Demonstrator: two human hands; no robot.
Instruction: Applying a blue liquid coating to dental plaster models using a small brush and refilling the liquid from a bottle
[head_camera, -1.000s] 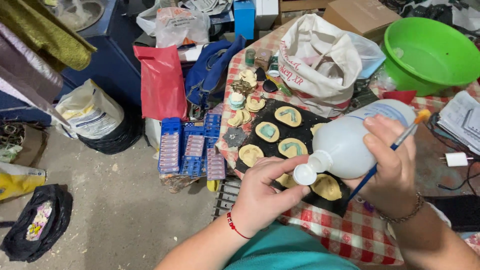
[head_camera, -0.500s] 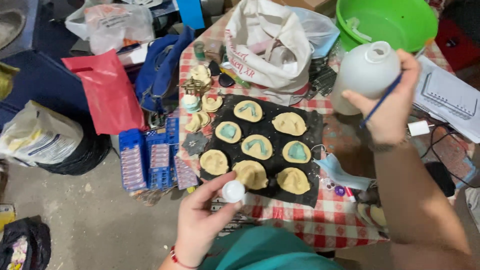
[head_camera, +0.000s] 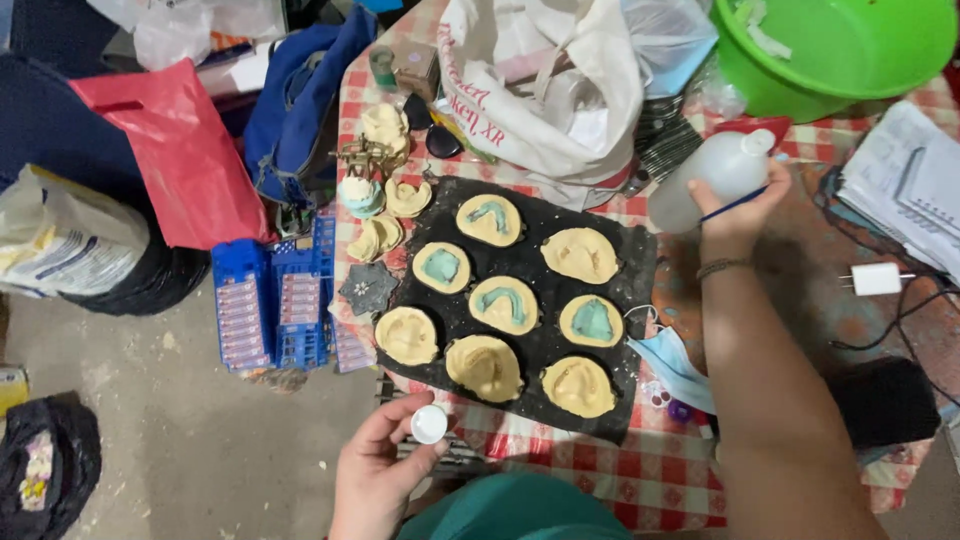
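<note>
- The left hand (head_camera: 375, 470), low in the view, pinches a small round white cap (head_camera: 429, 424) between thumb and fingertips; its wrist is cut off by the bottom edge
- The right hand (head_camera: 735, 205) wraps its fingers around a cloudy, smooth plastic bottle (head_camera: 705, 177) lying tilted, its open neck pointing away from the fingers toward a green bowl (head_camera: 850, 50); a thin blue stick (head_camera: 735, 203) is clamped under the same fingers
- Between the two hands lies a black, rough-edged mat (head_camera: 640, 270) carrying eight rounded yellow plaster moulds (head_camera: 484, 366), matte and lumpy; four have a blue-green filling pressed in
- Beyond the mat from the left fingers sit more loose yellow casts (head_camera: 378, 237) and a small brass-coloured frame, hard to make out
- A crumpled white cloth bag (head_camera: 540, 90) with red lettering slumps just left of the bottle; what it contains is hidden
- The table has a red-and-white checked cloth (head_camera: 600, 480), partly covered
- Left of the mat stand blue plastic crates (head_camera: 270, 300) of small flat packets, then a glossy red bag (head_camera: 180, 150) and a blue bag (head_camera: 300, 110)
- A pale blue face mask (head_camera: 675, 365) lies under the right forearm
- Right of that arm are papers (head_camera: 900, 180) and a white plug (head_camera: 875, 278), cut off at the edge
</note>
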